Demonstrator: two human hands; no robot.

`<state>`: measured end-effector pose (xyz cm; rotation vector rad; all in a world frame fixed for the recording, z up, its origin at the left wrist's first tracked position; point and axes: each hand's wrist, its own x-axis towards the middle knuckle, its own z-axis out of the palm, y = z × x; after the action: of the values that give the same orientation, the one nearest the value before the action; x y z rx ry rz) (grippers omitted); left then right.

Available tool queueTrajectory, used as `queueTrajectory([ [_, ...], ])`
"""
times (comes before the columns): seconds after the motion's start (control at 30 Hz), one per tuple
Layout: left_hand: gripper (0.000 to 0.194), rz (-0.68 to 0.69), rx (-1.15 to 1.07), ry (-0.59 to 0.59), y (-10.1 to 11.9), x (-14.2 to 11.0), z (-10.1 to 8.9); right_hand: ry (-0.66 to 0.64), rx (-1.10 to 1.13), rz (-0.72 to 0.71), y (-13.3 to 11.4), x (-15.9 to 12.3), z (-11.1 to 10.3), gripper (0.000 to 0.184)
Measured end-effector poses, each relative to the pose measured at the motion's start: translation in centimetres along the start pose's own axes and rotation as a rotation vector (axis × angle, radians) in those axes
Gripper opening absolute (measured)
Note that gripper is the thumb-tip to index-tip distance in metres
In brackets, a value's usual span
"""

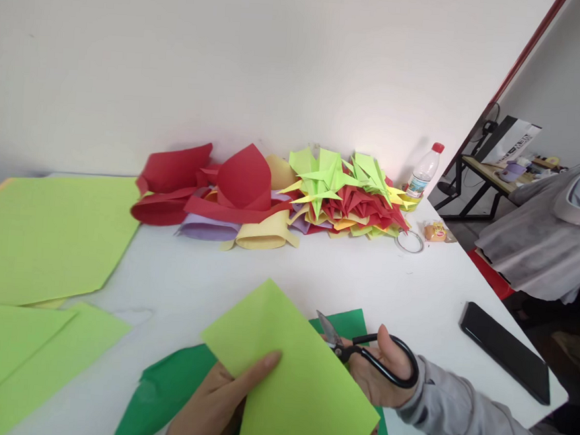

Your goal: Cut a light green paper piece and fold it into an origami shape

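Note:
My left hand (222,398) grips a light green sheet of paper (302,391), its thumb pressed flat on the near face and its fingers hidden behind. Scissors (345,350) with black handles are in my right hand (383,370), beside the sheet's right edge. Their blades point up and to the left, and the sheet covers part of them. Some of my right fingers pass behind the paper. Darker green paper (174,382) lies on the table beneath my hands and shows on both sides of the light sheet.
Large light green sheets (50,240) cover the table's left side. Red, purple and yellow paper shapes (245,181) and a heap of folded stars (351,195) line the wall. A bottle (422,174), tape roll (410,242), wrapped snack (435,232) and phone (504,352) are rightward. A person (553,216) sits beyond.

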<state>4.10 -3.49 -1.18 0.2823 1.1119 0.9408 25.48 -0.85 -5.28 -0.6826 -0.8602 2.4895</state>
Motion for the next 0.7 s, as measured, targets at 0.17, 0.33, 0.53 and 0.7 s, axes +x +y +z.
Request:
queueTrajectory([
  [0.17, 0.059, -0.005, 0.009, 0.015, 0.0, 0.2, -0.2, 0.026, -0.027, -0.045, -0.4, 0.1, 1.0, 0.091],
  [0.33, 0.061, 0.018, -0.003, 0.007, -0.1, 0.3, -0.2, 0.055, -0.07, -0.087, -1.0, 0.1, 1.9, 0.09],
  [0.53, 0.07, 0.014, 0.021, 0.044, 0.2, 0.1, -0.1, -0.003, -0.071, -0.102, -1.1, -0.1, 1.2, 0.093],
  [0.7, 0.067, 0.01, 0.03, 0.045, 0.3, 0.1, -0.1, 0.021, -0.044, -0.064, -0.8, 0.0, 0.8, 0.09],
])
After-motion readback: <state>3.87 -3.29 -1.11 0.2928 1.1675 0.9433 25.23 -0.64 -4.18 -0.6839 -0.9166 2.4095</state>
